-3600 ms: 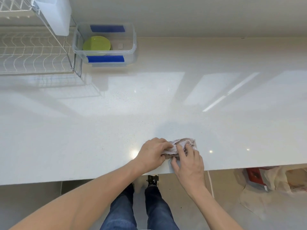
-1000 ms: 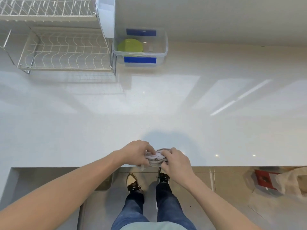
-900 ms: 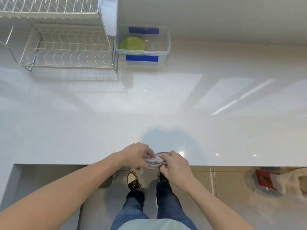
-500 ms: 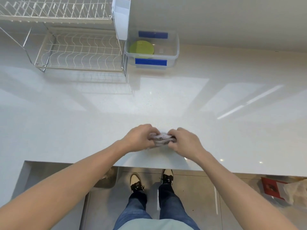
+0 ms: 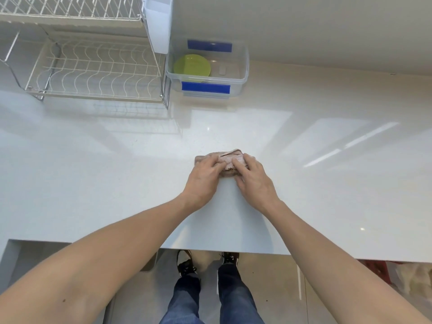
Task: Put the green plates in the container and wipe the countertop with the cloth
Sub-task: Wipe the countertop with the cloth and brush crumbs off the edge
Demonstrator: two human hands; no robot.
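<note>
A small folded pinkish-brown cloth [image 5: 228, 163] lies on the white countertop [image 5: 93, 174] in the middle of the view. My left hand [image 5: 203, 177] presses on its left part and my right hand [image 5: 253, 177] presses on its right part, fingers bent over the cloth. At the back stands a clear plastic container [image 5: 236, 73] with blue clips. Green plates [image 5: 192, 65] lie flat in its left half.
A wire dish rack [image 5: 93, 66] with a white cutlery holder [image 5: 158, 22] stands at the back left, touching the container. The counter's front edge runs below my forearms, with a cut-out at the lower left. A red item [image 5: 376, 268] lies on the floor.
Both hands have carried the cloth from the counter's front edge forward onto the middle of the counter and pressed it flat. The camera has shifted, bringing the rack further into view.
</note>
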